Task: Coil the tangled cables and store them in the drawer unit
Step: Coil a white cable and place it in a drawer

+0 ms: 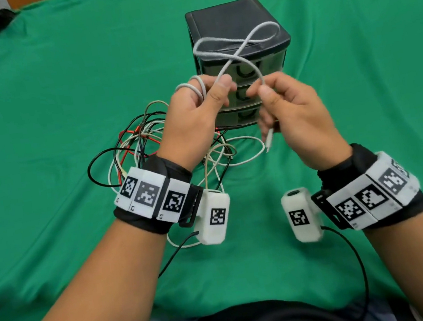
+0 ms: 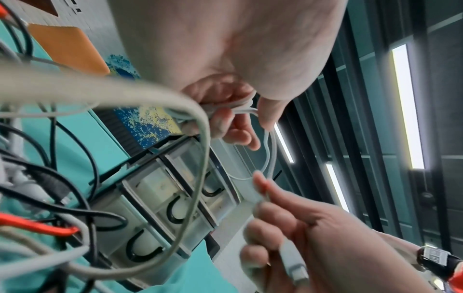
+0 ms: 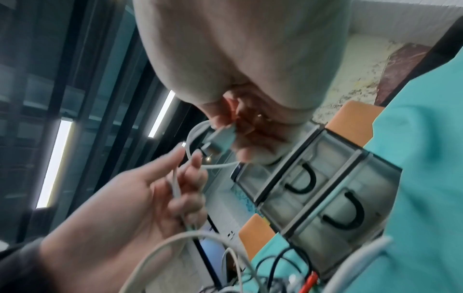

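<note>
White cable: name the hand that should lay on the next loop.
Probably the right hand: it pinches the white cable near its free plug end, while the left hand already has loops around its fingers.

white cable (image 1: 234, 50): looped, held up | cable tangle (image 1: 144, 142): on cloth | drawer unit (image 1: 239, 61): shut
</note>
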Action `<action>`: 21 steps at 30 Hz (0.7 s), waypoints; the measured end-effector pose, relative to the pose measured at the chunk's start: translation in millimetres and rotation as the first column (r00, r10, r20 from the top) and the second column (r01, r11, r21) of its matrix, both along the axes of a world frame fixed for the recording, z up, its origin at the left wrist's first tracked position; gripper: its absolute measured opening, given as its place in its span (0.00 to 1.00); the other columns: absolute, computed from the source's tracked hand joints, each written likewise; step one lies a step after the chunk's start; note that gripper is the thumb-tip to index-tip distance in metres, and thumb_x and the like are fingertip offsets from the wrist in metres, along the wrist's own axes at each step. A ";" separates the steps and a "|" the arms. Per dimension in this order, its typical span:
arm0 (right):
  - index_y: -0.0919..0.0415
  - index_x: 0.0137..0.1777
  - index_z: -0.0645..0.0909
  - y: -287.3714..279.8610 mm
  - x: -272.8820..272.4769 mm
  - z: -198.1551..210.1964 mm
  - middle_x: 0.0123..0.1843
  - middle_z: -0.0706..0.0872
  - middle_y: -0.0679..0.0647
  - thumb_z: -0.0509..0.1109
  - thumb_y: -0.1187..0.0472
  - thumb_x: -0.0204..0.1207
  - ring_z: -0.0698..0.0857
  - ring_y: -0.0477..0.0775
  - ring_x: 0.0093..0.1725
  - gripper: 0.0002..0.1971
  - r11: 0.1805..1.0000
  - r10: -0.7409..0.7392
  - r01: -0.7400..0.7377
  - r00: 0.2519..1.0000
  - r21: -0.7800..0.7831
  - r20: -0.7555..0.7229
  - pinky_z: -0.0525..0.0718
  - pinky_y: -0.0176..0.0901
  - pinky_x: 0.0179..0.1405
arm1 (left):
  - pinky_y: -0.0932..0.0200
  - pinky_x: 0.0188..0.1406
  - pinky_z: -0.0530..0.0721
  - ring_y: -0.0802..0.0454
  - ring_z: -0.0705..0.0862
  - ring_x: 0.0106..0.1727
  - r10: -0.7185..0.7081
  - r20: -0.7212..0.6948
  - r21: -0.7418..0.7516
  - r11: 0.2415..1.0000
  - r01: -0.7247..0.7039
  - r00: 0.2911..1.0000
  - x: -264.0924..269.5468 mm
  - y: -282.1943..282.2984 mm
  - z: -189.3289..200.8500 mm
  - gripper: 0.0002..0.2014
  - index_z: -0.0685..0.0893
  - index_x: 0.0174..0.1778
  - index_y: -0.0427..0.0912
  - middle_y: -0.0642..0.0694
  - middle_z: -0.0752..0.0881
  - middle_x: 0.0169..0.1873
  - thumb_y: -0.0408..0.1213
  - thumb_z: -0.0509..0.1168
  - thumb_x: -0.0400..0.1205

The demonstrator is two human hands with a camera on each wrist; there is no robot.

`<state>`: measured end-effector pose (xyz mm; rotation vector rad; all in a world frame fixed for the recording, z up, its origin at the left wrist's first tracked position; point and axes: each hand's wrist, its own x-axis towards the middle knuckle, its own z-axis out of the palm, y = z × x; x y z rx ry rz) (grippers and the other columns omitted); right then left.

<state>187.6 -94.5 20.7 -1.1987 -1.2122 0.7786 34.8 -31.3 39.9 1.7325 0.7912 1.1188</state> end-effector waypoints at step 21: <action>0.51 0.68 0.80 -21.7 82.3 14.1 0.62 0.79 0.40 0.63 0.63 0.67 0.75 0.41 0.69 0.26 0.714 -0.678 0.669 0.591 0.204 0.437 0.72 0.41 0.73 | 0.66 0.19 0.56 0.58 0.57 0.16 0.127 0.091 -0.278 0.956 -0.098 0.988 -30.6 13.4 -9.5 0.22 0.70 0.24 0.45 0.57 0.62 0.14 0.44 0.60 0.85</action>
